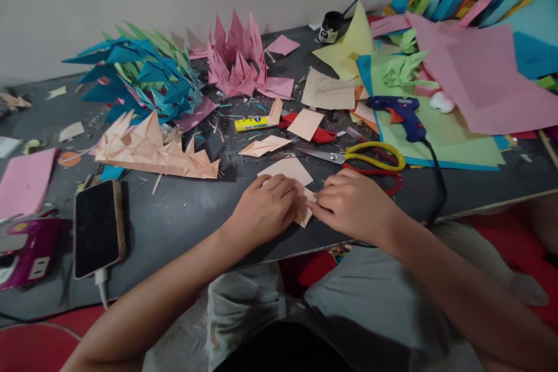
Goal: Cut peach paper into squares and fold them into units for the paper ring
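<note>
A small folded piece of peach paper (pixel 304 213) lies at the table's front edge between my hands. My left hand (pixel 268 203) rests over its left side, fingers bent and pressed together on it. From the right, my right hand (pixel 349 200) pinches its edge between thumb and fingers. Just behind them is another peach paper sheet (pixel 290 170), partly covered by my left hand. Scissors (pixel 375 157) with yellow and red handles lie beyond my right hand. Farther back are a folded peach point (pixel 265 146), a peach square (pixel 306 123) and a yellow glue stick (pixel 251 123).
At left stand a peach pointed paper strip (pixel 152 151), a blue-green paper flower (pixel 143 72) and a phone (pixel 98 226) on a cable. A pink paper flower (pixel 238 61) is behind. A blue glue gun (pixel 403 113) lies on green sheets (pixel 457 145) at right.
</note>
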Action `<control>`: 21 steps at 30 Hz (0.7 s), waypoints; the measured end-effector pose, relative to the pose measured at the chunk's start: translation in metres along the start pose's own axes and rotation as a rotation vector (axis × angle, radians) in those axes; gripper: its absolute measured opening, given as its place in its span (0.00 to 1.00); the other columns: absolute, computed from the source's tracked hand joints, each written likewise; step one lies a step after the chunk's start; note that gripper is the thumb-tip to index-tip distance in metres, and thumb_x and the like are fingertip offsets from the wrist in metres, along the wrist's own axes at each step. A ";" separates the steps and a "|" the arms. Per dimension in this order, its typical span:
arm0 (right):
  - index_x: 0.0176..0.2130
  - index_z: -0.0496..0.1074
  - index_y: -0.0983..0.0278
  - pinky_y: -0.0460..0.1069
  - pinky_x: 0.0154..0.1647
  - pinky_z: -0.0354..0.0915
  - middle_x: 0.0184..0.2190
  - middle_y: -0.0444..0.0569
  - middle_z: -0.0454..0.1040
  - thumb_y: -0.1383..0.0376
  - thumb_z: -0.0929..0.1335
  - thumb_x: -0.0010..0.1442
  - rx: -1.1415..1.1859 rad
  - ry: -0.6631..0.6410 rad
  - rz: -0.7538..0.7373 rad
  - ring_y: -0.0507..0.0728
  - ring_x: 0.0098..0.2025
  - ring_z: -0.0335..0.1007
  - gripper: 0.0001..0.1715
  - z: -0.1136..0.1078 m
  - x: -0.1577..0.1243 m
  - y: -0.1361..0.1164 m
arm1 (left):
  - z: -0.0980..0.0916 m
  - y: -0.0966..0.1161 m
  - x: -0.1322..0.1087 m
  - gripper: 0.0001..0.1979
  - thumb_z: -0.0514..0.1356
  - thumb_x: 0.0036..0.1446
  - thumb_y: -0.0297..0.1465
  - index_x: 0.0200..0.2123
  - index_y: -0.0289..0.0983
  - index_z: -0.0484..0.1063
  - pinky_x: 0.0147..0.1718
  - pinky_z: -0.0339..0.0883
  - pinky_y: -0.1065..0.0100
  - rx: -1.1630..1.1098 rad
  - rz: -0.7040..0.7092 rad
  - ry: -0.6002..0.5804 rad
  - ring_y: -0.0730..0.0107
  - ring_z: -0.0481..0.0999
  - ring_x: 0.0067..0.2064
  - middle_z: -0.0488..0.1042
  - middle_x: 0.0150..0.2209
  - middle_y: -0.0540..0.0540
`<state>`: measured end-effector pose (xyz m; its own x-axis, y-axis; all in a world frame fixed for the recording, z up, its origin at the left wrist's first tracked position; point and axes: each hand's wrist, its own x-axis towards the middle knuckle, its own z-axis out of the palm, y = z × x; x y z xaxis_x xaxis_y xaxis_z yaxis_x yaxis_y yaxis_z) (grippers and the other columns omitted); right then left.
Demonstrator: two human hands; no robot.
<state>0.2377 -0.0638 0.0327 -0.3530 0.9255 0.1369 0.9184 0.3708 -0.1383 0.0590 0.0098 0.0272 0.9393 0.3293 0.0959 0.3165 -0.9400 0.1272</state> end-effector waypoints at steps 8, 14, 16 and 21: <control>0.49 0.69 0.67 0.48 0.36 0.60 0.36 0.49 0.77 0.67 0.60 0.62 0.044 -0.032 0.039 0.55 0.37 0.70 0.18 0.025 0.010 0.006 | -0.002 0.005 -0.005 0.18 0.47 0.60 0.35 0.43 0.31 0.71 0.50 0.60 0.57 -0.049 -0.017 0.013 0.59 0.71 0.48 0.73 0.45 0.40; 0.44 0.72 0.62 0.48 0.34 0.60 0.35 0.46 0.77 0.65 0.61 0.61 0.053 -0.021 0.133 0.54 0.36 0.71 0.15 0.025 0.015 0.003 | -0.015 0.001 -0.013 0.17 0.49 0.59 0.37 0.38 0.35 0.74 0.56 0.51 0.51 -0.106 -0.042 -0.031 0.60 0.73 0.47 0.76 0.43 0.42; 0.44 0.72 0.62 0.48 0.33 0.59 0.35 0.46 0.77 0.65 0.61 0.61 0.044 -0.016 0.130 0.54 0.36 0.71 0.15 0.025 0.015 0.002 | -0.021 -0.003 -0.015 0.16 0.49 0.59 0.37 0.35 0.38 0.75 0.57 0.49 0.50 -0.132 -0.035 -0.071 0.63 0.75 0.42 0.77 0.39 0.44; 0.42 0.72 0.66 0.49 0.29 0.53 0.27 0.48 0.75 0.66 0.60 0.61 -0.111 0.074 0.050 0.55 0.30 0.68 0.15 0.033 0.012 -0.002 | -0.020 -0.012 -0.013 0.13 0.51 0.59 0.34 0.37 0.37 0.74 0.50 0.59 0.54 -0.161 -0.076 -0.066 0.66 0.75 0.34 0.77 0.32 0.46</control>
<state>0.2260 -0.0507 0.0018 -0.2956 0.9331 0.2049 0.9502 0.3093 -0.0376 0.0409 0.0183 0.0441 0.9220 0.3869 0.0153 0.3665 -0.8846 0.2883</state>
